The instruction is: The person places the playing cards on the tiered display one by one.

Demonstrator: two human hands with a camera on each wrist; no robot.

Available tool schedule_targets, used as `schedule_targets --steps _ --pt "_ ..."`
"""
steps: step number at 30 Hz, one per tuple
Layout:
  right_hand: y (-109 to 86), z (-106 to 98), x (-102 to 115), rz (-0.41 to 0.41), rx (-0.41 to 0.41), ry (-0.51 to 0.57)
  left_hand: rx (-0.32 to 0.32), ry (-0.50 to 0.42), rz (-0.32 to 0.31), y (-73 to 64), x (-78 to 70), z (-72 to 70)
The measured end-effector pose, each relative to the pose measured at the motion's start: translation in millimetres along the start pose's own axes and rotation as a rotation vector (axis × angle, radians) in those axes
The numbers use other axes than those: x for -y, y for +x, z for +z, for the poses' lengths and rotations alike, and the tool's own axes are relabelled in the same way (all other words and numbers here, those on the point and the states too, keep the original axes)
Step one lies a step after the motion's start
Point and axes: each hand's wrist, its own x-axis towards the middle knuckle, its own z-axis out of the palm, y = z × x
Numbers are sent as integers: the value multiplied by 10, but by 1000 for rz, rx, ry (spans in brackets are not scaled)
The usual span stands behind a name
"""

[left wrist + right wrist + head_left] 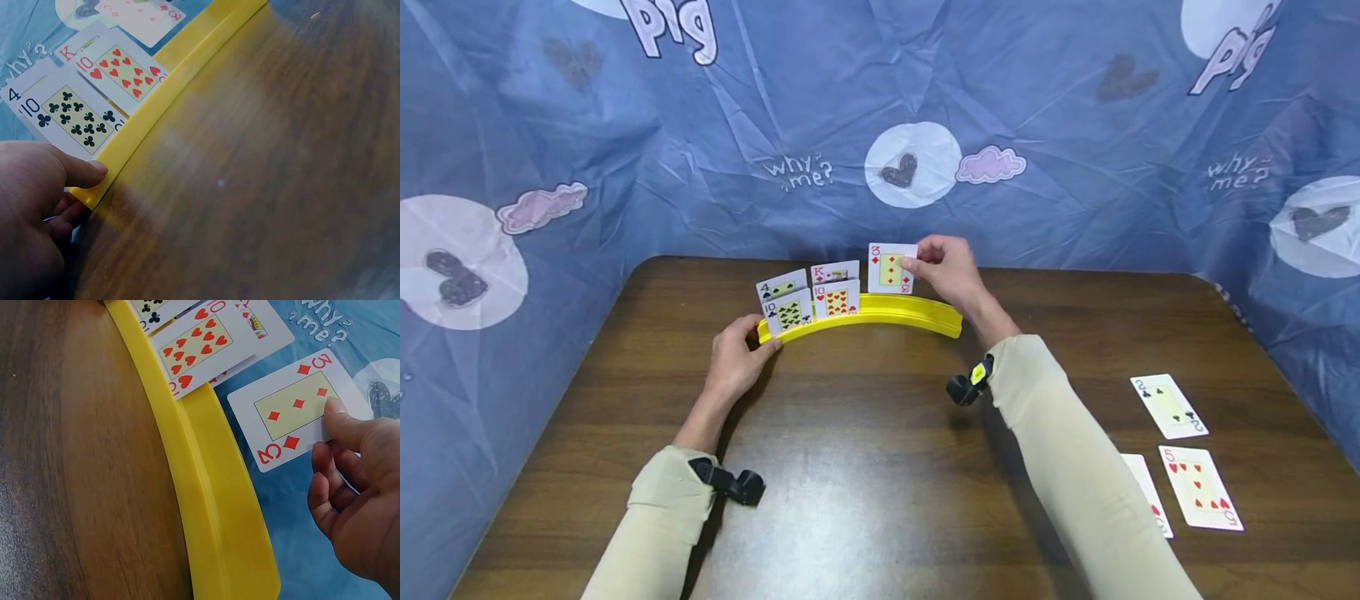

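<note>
Left hand (734, 358) grips curved yellow plastic rack (917, 312); right hand (952, 272) pinches white rectangular three-of-diamonds card (888, 268). Best: brace rack, lower card squarely.

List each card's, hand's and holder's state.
Yellow holder, partly filled
Left hand, gripping holder's left end
Three of diamonds, held outside holder
Right hand, pinching three of diamonds
Ten of clubs, standing, front
Ten of hearts, standing, front
Black four, standing, behind
King, standing, behind
Two of clubs, face-up
Five of hearts, face-up
Remaining card, partly hidden, face-up

Eight cards (886, 268), one yellow rack (910, 311), two hands (734, 358) (953, 272)
</note>
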Motion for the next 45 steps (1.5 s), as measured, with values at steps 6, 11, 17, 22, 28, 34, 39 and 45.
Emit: schedule_targets --steps 6,11,17,22,28,34,39,45 --pt "17 42 -27 -2 13 -13 0 -2 3 6 -5 6" --pt "15 58 -28 9 13 -26 -1 -5 9 7 -4 12" --pt "13 87 -55 23 20 -32 -4 -8 19 2 -10 10" --pt "6 106 -80 20 27 -44 -10 2 26 5 -4 16" --pt "2 102 -89 24 37 -45 -6 6 23 8 5 12" --pt "-15 94 -108 48 74 -31 -3 4 16 7 3 8" --pt "-18 85 -136 58 88 -64 -3 -2 13 5 -6 5" --pt "-24 73 -149 76 93 -55 3 -3 4 2 -9 0"
